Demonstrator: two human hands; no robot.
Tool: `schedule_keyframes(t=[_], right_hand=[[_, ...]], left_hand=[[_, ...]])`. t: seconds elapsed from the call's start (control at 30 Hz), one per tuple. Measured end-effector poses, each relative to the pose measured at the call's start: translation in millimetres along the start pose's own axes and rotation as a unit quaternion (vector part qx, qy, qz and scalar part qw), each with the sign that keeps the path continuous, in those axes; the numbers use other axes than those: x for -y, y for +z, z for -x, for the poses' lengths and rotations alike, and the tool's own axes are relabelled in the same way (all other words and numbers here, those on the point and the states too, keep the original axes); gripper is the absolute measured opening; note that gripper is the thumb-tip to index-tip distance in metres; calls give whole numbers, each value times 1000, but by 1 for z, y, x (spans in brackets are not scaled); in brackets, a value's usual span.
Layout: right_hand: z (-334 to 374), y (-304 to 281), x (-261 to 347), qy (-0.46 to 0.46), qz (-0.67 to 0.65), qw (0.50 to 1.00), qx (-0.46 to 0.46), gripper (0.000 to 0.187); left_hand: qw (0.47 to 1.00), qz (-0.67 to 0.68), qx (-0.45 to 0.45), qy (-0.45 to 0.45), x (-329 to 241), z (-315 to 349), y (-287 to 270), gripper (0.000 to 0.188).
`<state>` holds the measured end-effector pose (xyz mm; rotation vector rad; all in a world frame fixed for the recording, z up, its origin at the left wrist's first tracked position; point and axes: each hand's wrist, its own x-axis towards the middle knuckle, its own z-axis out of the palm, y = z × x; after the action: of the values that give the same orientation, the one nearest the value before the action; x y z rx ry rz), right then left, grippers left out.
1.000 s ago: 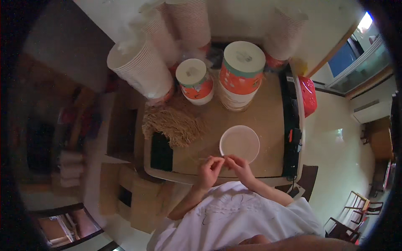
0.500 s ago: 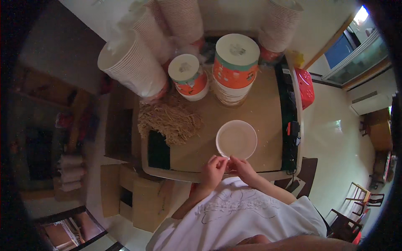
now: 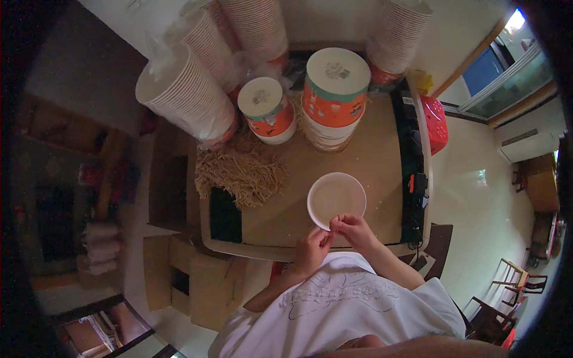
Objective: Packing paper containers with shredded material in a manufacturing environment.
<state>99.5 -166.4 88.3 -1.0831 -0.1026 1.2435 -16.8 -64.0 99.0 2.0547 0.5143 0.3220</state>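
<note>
left hand (image 3: 311, 248) and right hand (image 3: 354, 231), both pinched closed, anything held unclear, near white bowl (image 3: 338, 196), brown strands (image 3: 242, 174) farther left

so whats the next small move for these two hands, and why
Perhaps ease the left hand and right hand slightly apart: their bent fingers are close together by the near rim of the white tub, and anything between them is too small to make out.

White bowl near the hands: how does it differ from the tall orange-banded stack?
The white bowl shows its open mouth; the tall stack shows a closed top. The bowl's visible inside is plain; the stack wears orange and green bands. The bowl sits nearer, the stack farther back. Both are round.
</note>
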Motion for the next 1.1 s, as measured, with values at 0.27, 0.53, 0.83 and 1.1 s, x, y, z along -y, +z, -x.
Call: schedule_keyframes(t=[0.27, 0.53, 0.83, 1.1], right_hand=[[-3, 8, 22, 36, -66, 995, -71, 26], [2, 17, 27, -43, 213, 975, -32, 26], [1, 9, 6, -210, 495, 842, -40, 8], [-1, 11, -6, -310, 520, 795, -43, 7]], left_hand=[[999, 15, 38, -16, -1, 7, -4, 7], [974, -16, 180, 133, 16, 6, -1, 10], [979, 194, 22, -52, -4, -33, -28, 14], [997, 81, 4, 16, -4, -32, -23, 9]])
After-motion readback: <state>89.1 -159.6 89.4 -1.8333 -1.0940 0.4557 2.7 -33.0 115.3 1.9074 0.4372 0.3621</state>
